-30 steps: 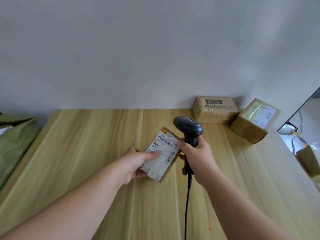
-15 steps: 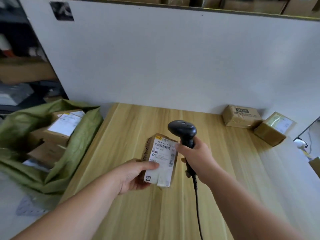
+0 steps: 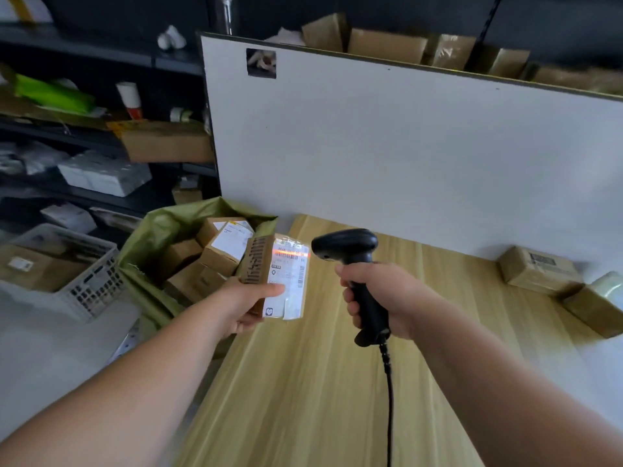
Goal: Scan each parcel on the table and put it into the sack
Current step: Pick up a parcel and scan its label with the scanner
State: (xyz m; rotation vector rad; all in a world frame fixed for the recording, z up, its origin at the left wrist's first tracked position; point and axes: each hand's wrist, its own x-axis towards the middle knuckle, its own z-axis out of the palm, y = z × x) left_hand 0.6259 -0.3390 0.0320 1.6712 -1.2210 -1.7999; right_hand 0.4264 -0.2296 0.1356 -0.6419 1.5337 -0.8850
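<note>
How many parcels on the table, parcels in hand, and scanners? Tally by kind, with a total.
Parcels on the table: 2
Parcel in the left hand: 1
Scanner in the right hand: 1
Total: 4

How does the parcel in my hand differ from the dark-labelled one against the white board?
The held parcel stands upright in the left hand, off the table; the dark-labelled parcel lies flat on it. The held parcel's label is large, white, crossed by a red scan line; the other's is small. Both are brown cardboard.
</note>
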